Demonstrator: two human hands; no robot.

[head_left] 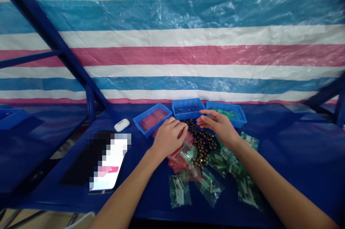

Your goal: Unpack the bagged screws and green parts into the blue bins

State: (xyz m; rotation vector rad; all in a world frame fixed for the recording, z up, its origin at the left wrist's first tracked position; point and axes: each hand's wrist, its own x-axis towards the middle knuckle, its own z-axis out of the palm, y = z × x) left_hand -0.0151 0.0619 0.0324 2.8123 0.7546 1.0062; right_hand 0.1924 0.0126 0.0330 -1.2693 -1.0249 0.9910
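Observation:
My left hand [171, 135] is over the red plastic bags [178, 160], its fingers curled together; what they hold, if anything, is hidden. To its right, my right hand [217, 125] hovers with fingers apart beside a pile of small brass-coloured metal pieces [203, 144]. Three blue trays stand behind: the left one [146, 134] holds red bags, the middle one [188, 116] a few small metal pieces, the right one [241, 114] green items. Clear bags with white pieces [179, 193] lie in front, and more bags with green and white contents [246, 186] lie under my right forearm.
A phone [110, 171], partly pixelated, and a white earphone case [122, 125] lie left on the blue table [291, 157]. A blue metal frame [72, 64] slants at the left. Striped sheeting [188, 56] hangs behind. Another blue tray [13, 118] sits far left.

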